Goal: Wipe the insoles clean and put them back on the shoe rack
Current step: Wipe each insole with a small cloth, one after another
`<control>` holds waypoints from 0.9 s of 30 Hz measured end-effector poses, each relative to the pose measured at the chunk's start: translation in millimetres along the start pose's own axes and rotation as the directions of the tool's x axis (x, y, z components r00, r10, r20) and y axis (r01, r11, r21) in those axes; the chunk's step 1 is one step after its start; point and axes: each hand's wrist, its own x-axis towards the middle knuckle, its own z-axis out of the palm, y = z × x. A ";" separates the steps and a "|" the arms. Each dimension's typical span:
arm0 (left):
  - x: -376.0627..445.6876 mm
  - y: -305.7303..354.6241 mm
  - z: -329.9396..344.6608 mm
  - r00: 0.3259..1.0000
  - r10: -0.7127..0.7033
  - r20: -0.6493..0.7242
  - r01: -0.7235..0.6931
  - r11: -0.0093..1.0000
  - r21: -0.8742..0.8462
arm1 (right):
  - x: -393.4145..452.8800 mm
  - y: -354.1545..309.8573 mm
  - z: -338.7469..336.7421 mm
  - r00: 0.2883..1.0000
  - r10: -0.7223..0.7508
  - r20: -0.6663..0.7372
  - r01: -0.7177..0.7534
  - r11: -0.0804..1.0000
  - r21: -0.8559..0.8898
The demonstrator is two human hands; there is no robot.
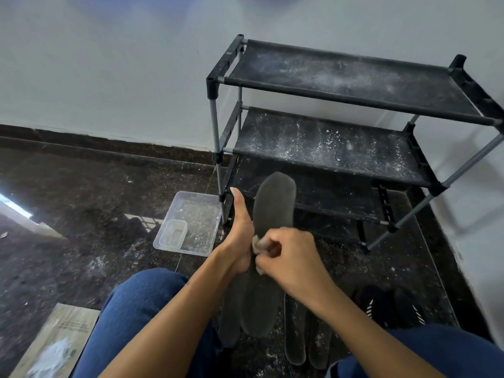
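Insole (275, 205) gripped by both hands; small tub (173, 232) inside clear tray (203, 199).

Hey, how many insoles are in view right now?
4, possibly more hidden. One insole held up in the left hand, another behind it, and two dusty ones on the floor.

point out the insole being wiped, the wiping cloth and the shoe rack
insole (275, 203), head view, on its upper grey face above the hands
wiping cloth (256, 242), head view, on the pale wad showing beside the right fingers
shoe rack (354, 75), head view, on the dusty top shelf
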 end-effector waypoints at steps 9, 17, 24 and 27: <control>-11.0 7.9 7.7 0.989 -0.006 0.149 0.021 0.995 -0.094 | 10.6 4.1 -28.5 0.999 0.011 -0.041 -0.008 0.997 0.078; -4.8 3.2 2.9 0.998 0.008 0.065 -0.005 0.999 -0.045 | 10.0 11.8 1.2 0.983 -0.183 -0.014 0.179 0.973 -0.146; -13.0 6.3 8.0 0.962 -0.080 0.262 0.075 0.997 0.028 | 23.9 16.3 -12.9 0.959 -0.195 -0.207 0.150 0.965 -0.215; -11.9 1.9 9.1 0.971 -0.087 0.220 0.085 0.996 0.021 | 26.0 16.4 -14.3 0.961 -0.176 -0.216 0.131 0.969 -0.208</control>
